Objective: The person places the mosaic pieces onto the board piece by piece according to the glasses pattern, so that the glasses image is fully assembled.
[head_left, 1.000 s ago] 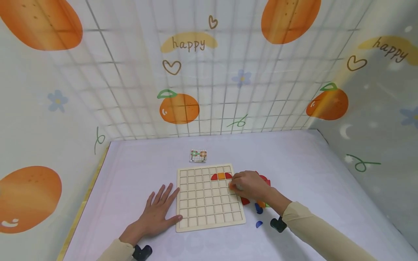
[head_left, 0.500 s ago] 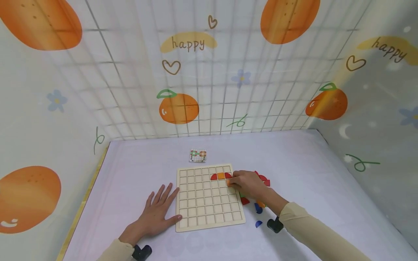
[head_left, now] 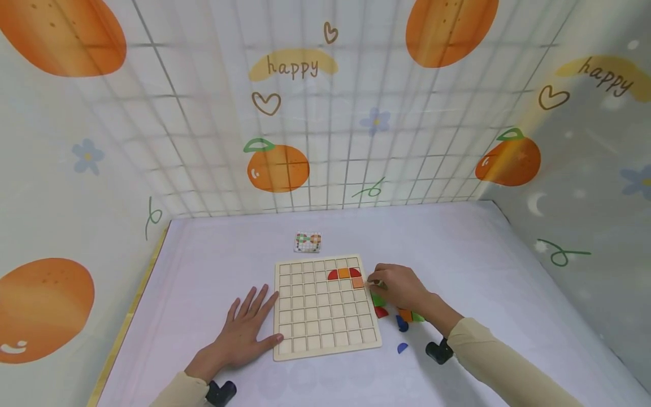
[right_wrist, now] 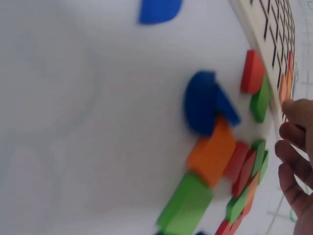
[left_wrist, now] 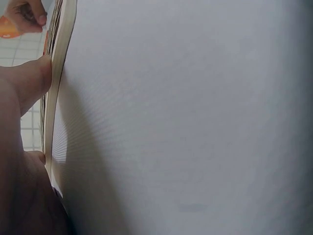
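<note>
A wooden grid board [head_left: 310, 314] lies on the table. In its upper right cells sit an orange square [head_left: 343, 273] between two red rounded pieces [head_left: 333, 275], and a lighter orange square [head_left: 358, 282] below the right one. My left hand [head_left: 245, 333] rests on the table with spread fingers, its thumb and a fingertip touching the board's left edge. Just off the right edge hovers my right hand [head_left: 402, 285], fingers loosely bent and no piece visible in them. In the right wrist view, its fingers [right_wrist: 292, 156] are beside the board.
Green, red, orange and blue pieces lie right of the board, partly under the right hand, including a green block [right_wrist: 188, 200] and an orange block [right_wrist: 212, 152]. A blue half-round piece [head_left: 402, 348] lies nearer. Behind the board is a small pattern card [head_left: 308, 242].
My right hand has let go of the lighter orange square in its cell and moved right, off the board. The left hand stays put.
</note>
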{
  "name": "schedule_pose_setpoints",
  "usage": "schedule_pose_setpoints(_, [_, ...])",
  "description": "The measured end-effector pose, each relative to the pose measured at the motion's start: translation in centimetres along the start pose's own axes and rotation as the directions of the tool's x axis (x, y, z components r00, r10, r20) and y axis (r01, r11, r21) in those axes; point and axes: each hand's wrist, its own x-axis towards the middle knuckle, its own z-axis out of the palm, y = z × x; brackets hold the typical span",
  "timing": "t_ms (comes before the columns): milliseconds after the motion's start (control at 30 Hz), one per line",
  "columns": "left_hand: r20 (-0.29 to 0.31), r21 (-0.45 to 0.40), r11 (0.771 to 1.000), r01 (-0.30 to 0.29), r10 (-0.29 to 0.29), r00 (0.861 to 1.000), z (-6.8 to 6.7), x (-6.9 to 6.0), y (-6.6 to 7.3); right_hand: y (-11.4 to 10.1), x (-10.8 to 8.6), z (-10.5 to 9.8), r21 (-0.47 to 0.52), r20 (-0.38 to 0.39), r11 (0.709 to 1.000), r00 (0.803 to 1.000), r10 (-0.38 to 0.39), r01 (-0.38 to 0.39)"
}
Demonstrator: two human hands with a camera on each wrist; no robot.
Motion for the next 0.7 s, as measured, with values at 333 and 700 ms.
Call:
schedule_pose_setpoints(333, [-0.003, -0.009, 1.000, 0.003, -0.004, 1.000, 0.1, 0.0, 0.0, 1.9, -2.9, -0.5, -0.023, 0.036, 1.000, 0.999, -0.014, 0.014])
schedule_pose_setpoints(700, [0.008, -0.012, 1.000, 0.016, -0.016, 1.000, 0.1, 0.0, 0.0, 2.7, -4.7, -0.2, -0.081, -0.005, 0.994, 0.997, 0.071, -0.071])
